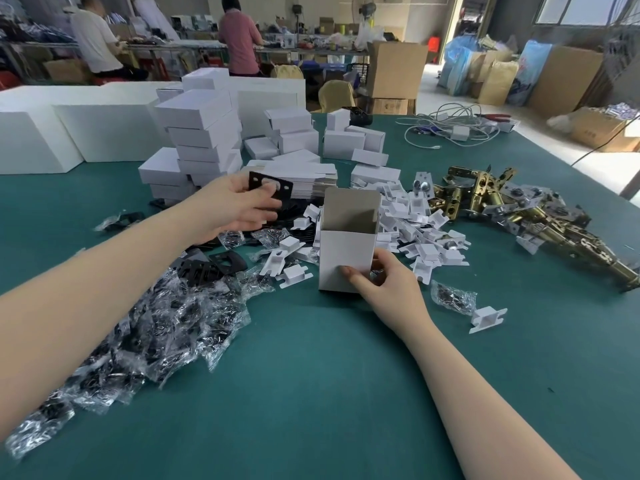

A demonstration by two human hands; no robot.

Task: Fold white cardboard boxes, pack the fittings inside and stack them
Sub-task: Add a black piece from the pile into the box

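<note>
A small white cardboard box (347,252) stands upright on the green table (311,393), its top flap open. My right hand (384,282) grips its lower right corner, thumb on the front face. My left hand (235,206) is raised to the left of the box and pinches a black plate (270,187) with holes. Under that hand lie more black plates (204,268). Bagged screws in clear plastic (145,327) spread at the left. White card inserts (412,230) are heaped behind the box. Brass latch fittings (519,209) lie at the right.
Folded white boxes are stacked (201,133) at the back left, beside flat box blanks (304,178). Large white blocks (104,133) line the far left edge. Cables (453,128) lie at the back right. Two people work at a far bench.
</note>
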